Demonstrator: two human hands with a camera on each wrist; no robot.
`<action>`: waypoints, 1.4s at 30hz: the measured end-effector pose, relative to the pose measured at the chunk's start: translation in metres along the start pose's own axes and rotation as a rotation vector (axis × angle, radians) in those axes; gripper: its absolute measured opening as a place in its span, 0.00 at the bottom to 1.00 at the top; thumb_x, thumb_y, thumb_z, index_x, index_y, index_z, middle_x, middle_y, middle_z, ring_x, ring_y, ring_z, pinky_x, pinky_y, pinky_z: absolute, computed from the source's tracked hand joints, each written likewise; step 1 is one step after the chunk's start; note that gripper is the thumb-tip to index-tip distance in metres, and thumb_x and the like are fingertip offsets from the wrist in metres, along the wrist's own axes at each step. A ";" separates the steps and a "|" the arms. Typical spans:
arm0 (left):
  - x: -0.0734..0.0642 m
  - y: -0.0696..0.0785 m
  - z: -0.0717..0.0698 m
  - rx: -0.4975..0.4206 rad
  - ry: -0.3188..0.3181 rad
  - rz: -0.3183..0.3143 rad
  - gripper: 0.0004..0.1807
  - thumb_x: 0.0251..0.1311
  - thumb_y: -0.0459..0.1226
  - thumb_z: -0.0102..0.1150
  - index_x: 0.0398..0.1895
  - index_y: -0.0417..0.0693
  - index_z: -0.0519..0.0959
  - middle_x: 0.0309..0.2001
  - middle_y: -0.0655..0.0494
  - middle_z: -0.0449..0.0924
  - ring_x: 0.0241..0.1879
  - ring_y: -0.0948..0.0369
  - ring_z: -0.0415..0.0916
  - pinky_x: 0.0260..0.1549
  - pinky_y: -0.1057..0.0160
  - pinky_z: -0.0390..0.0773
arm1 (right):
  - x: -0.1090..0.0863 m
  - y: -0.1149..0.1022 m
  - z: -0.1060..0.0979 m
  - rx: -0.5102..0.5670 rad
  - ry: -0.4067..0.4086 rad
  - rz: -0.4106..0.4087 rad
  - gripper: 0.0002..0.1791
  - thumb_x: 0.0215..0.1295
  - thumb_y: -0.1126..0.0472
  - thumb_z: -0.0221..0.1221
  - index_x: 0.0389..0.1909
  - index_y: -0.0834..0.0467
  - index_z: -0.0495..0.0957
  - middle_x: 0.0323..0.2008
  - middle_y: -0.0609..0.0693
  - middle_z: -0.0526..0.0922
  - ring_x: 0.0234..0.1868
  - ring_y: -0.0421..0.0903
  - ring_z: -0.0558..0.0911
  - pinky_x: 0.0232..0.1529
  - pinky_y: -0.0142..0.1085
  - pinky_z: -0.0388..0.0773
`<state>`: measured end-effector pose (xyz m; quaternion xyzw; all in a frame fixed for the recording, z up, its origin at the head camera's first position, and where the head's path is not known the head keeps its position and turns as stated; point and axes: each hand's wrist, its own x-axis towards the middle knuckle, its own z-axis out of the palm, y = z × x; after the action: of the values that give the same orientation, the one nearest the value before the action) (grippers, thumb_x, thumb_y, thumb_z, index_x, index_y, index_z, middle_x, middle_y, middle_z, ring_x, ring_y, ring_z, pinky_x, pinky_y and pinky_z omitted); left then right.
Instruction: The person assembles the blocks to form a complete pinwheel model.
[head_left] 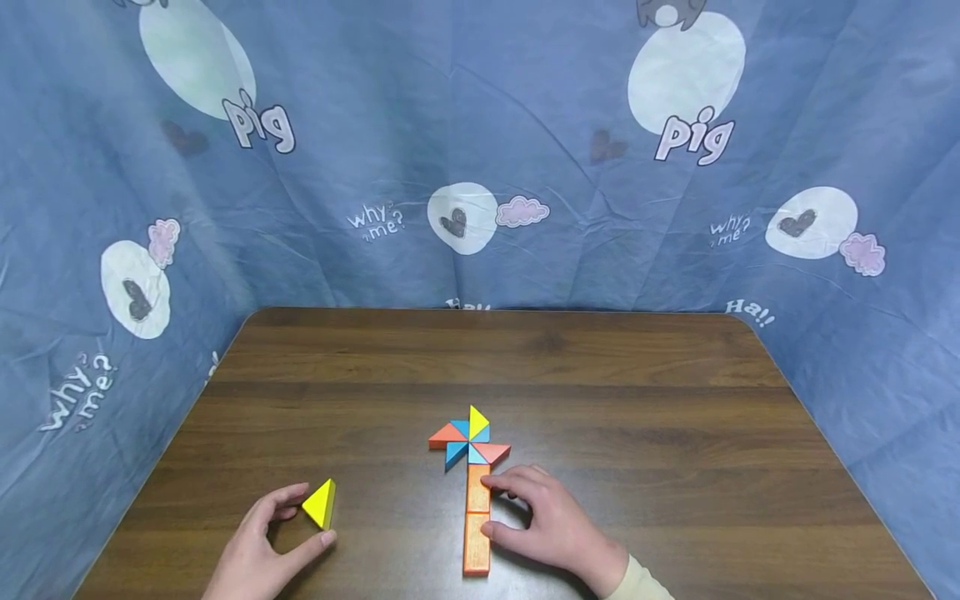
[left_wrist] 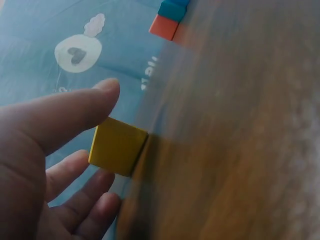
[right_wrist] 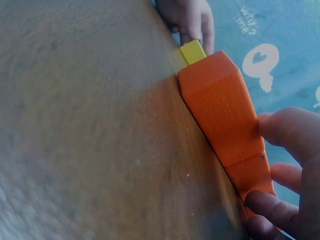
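Note:
In the head view my left hand (head_left: 270, 542) is around a yellow triangular block (head_left: 318, 504) near the table's front left. The thumb is at its near corner and the fingers are by its far left side; the left wrist view shows the thumb along the top of the yellow block (left_wrist: 119, 147). My right hand (head_left: 551, 517) touches the right side of two orange rectangular blocks (head_left: 477, 488) laid end to end. Its index fingertip is at the farther one, its thumb at the nearer orange block (right_wrist: 215, 100). Beyond them lies a pinwheel (head_left: 469, 442) of red, blue and yellow triangular blocks.
Everything lies on a dark wooden table (head_left: 637, 400) with rounded far corners. A blue printed cloth (head_left: 525, 125) hangs behind the table and along both sides. The pinwheel's near side meets the far end of the orange column.

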<state>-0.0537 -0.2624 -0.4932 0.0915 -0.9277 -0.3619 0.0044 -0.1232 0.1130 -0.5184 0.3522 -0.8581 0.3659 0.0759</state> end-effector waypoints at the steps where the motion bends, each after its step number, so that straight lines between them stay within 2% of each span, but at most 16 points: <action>1: 0.000 0.001 0.000 0.004 0.000 -0.005 0.48 0.45 0.63 0.72 0.63 0.43 0.71 0.58 0.45 0.73 0.53 0.48 0.72 0.51 0.46 0.69 | 0.000 0.000 0.000 -0.002 0.002 -0.004 0.27 0.60 0.41 0.67 0.58 0.47 0.80 0.46 0.39 0.81 0.48 0.35 0.75 0.48 0.33 0.74; 6: -0.001 0.004 0.002 0.039 -0.005 -0.030 0.48 0.45 0.66 0.69 0.63 0.46 0.72 0.57 0.47 0.73 0.53 0.49 0.71 0.49 0.44 0.70 | 0.000 0.001 0.000 0.001 0.005 -0.008 0.27 0.60 0.41 0.67 0.58 0.47 0.80 0.46 0.39 0.81 0.48 0.35 0.75 0.49 0.33 0.74; 14: -0.001 0.008 0.004 0.095 -0.007 -0.069 0.48 0.46 0.70 0.65 0.62 0.46 0.73 0.55 0.47 0.75 0.53 0.50 0.71 0.46 0.38 0.66 | 0.000 0.000 0.000 0.007 0.007 -0.008 0.27 0.59 0.41 0.67 0.58 0.47 0.80 0.46 0.38 0.80 0.48 0.35 0.75 0.49 0.32 0.74; 21: -0.001 0.006 0.007 0.105 0.061 0.007 0.41 0.51 0.66 0.66 0.60 0.48 0.76 0.52 0.49 0.77 0.49 0.52 0.73 0.43 0.41 0.69 | 0.000 0.001 0.000 0.002 0.010 -0.024 0.27 0.61 0.42 0.66 0.58 0.48 0.80 0.46 0.40 0.81 0.47 0.36 0.76 0.48 0.33 0.74; 25: -0.003 0.005 0.007 0.109 0.064 0.030 0.41 0.51 0.65 0.66 0.61 0.48 0.75 0.53 0.48 0.76 0.49 0.52 0.74 0.44 0.43 0.72 | 0.000 0.001 0.000 -0.001 0.011 -0.029 0.26 0.61 0.42 0.66 0.58 0.48 0.80 0.46 0.40 0.81 0.47 0.36 0.76 0.48 0.33 0.74; 27: -0.002 0.004 0.007 0.105 0.048 0.016 0.42 0.51 0.65 0.66 0.62 0.47 0.75 0.54 0.47 0.75 0.49 0.51 0.75 0.46 0.44 0.72 | 0.000 0.001 -0.001 -0.002 0.008 -0.025 0.26 0.61 0.42 0.66 0.58 0.48 0.80 0.46 0.39 0.80 0.47 0.36 0.76 0.48 0.33 0.75; 30: -0.002 0.004 0.005 0.078 0.016 -0.050 0.45 0.50 0.66 0.67 0.63 0.45 0.73 0.55 0.46 0.76 0.49 0.51 0.75 0.48 0.44 0.72 | 0.000 0.000 -0.001 0.001 -0.001 -0.014 0.27 0.61 0.41 0.66 0.58 0.47 0.80 0.46 0.39 0.80 0.47 0.36 0.76 0.48 0.33 0.74; 35: -0.001 0.005 0.002 0.063 0.009 -0.134 0.47 0.44 0.68 0.68 0.60 0.45 0.75 0.50 0.48 0.80 0.48 0.51 0.76 0.48 0.44 0.71 | 0.000 0.001 0.000 0.005 0.005 -0.020 0.27 0.60 0.41 0.66 0.58 0.48 0.80 0.45 0.40 0.81 0.48 0.36 0.76 0.49 0.33 0.74; 42: -0.003 0.006 0.007 0.077 0.091 -0.069 0.41 0.43 0.67 0.70 0.55 0.50 0.81 0.47 0.53 0.79 0.45 0.55 0.76 0.44 0.51 0.73 | 0.000 0.000 0.000 0.015 0.005 -0.007 0.26 0.59 0.42 0.67 0.57 0.47 0.80 0.45 0.39 0.81 0.47 0.35 0.75 0.49 0.31 0.74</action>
<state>-0.0521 -0.2531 -0.4939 0.1399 -0.9361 -0.3212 0.0304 -0.1233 0.1132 -0.5182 0.3549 -0.8539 0.3729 0.0769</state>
